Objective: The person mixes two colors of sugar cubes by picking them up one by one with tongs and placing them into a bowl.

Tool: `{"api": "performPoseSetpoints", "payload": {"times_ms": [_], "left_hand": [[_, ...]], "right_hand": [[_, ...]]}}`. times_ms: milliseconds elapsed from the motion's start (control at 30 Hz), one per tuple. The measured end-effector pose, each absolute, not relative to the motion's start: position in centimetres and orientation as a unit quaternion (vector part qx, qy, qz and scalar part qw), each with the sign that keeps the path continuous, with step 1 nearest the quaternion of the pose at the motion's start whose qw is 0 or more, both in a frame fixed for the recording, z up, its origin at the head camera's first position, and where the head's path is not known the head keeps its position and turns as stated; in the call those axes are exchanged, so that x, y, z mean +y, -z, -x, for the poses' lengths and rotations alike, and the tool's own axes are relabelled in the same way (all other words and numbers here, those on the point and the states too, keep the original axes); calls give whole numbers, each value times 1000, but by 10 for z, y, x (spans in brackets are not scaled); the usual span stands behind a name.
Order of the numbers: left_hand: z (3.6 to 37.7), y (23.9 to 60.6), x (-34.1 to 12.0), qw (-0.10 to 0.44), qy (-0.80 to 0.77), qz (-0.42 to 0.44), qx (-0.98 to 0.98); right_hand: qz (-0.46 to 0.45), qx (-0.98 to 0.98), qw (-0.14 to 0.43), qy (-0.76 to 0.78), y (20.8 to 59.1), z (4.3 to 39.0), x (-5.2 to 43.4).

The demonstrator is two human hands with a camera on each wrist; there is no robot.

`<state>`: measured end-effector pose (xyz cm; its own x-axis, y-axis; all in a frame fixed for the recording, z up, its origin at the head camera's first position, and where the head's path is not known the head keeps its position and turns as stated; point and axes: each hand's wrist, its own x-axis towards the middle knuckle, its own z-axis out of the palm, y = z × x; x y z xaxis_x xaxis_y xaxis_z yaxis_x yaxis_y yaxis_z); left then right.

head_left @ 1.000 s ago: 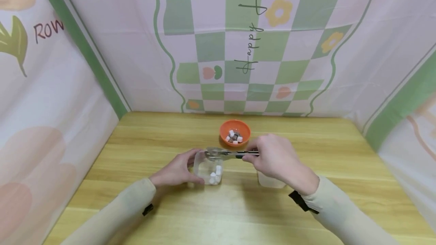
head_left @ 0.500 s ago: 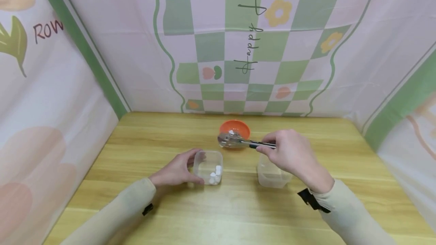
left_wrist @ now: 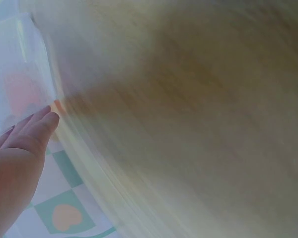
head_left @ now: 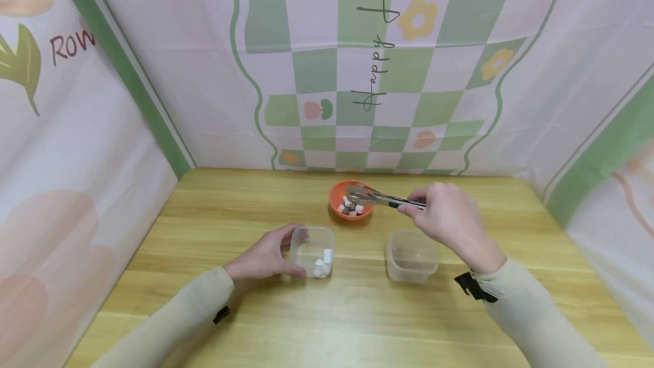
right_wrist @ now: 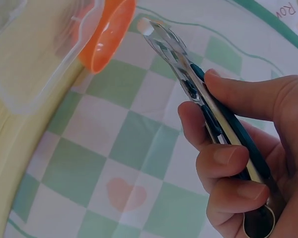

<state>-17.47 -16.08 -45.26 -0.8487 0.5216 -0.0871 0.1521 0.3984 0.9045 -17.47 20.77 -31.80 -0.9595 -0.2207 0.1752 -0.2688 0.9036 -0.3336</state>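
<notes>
We see a wooden table (head_left: 357, 322), checkered cloth walls (head_left: 327, 61); our right hand (head_left: 449, 217) grips tongs (head_left: 380, 197), left hand (head_left: 263, 257) cups a container (head_left: 313, 251); left wrist view blurred.

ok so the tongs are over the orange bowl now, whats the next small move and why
Probably lower the tongs into the orange bowl and pinch one cube: their tips hover over the mixed white and brown cubes, holding nothing, while the left hand steadies the clear container with white cubes.

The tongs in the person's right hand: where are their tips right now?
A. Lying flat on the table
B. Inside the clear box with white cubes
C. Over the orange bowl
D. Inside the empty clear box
C: the tongs, held by the right hand, reach over the orange bowl.
</notes>
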Motion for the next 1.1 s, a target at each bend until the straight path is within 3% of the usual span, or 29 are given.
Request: {"api": "performPoseSetpoints", "payload": {"times_ms": [633,1100], "left_hand": [[172,448,-159,182,-509,-201,817],[173,447,-159,183,-507,-199,818]], "right_hand": [[-102,-981,50,-160,333,196,217],[-125,-980,44,-150,322,189,211]]}}
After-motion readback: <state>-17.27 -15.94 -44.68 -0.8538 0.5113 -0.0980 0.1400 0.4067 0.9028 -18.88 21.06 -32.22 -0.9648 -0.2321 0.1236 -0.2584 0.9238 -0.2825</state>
